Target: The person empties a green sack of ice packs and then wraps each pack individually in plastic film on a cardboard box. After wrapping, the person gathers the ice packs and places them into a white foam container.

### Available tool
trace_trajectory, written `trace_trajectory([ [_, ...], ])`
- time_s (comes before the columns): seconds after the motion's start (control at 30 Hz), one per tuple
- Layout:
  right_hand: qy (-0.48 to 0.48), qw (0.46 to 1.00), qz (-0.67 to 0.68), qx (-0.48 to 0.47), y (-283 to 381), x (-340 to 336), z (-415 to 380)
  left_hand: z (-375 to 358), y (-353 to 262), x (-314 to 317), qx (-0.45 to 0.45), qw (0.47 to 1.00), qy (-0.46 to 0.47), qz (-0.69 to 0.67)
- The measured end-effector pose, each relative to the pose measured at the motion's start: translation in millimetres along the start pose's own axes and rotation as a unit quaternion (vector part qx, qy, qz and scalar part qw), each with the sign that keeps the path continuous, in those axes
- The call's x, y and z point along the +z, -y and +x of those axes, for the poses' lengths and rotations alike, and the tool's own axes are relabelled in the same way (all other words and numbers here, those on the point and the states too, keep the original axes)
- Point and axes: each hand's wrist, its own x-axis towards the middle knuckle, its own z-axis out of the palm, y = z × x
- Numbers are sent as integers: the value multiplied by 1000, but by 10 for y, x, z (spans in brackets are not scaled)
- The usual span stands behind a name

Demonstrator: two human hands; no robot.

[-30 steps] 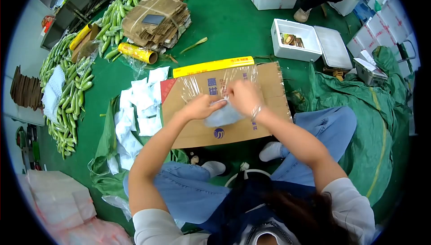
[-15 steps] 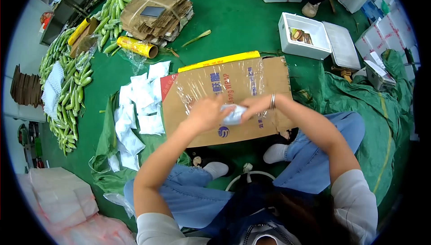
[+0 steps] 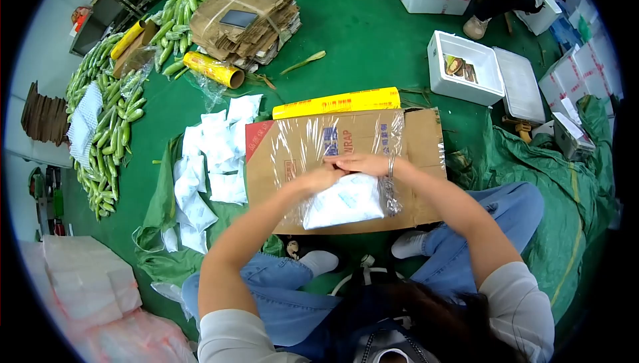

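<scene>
A white ice-pack-like packet [image 3: 346, 204] lies on the cardboard [image 3: 426, 163], at the edge nearest me. My right hand [image 3: 361, 164] reaches across its top edge with fingers stretched out flat, a bracelet on the wrist. My left hand [image 3: 321, 179] is at the packet's upper left corner, blurred by motion. Its fingertips meet the right hand's fingers and are partly hidden. Clear cling film [image 3: 391, 193] wrinkles beside and around the packet. A yellow cling film roll [image 3: 336, 103] lies along the cardboard's far edge.
More white packets [image 3: 219, 143] lie left of the cardboard on green sheeting [image 3: 160, 196]. Bagged green vegetables [image 3: 103, 163], a flattened-carton stack [image 3: 219, 10] and yellow tubes [image 3: 213, 69] are at far left. An open foam box [image 3: 459, 83] and another person's leg [image 3: 492, 7] are at right.
Both hands have shifted slightly, and the packet now lies flat and mostly visible below them, toward me. The yellow roll shows more of its width. The whole view has tilted a little.
</scene>
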Motion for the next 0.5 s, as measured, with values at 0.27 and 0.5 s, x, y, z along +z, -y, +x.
trace_trajectory([
  [0.27, -152, 978, -129, -67, 28, 406, -74, -1182, 559, 1129, -201, 721, 546, -377],
  [0.5, -174, 974, -146, -18, 916, 881, -541, -1942, 201, 1245, -248, 850, 205, -417],
])
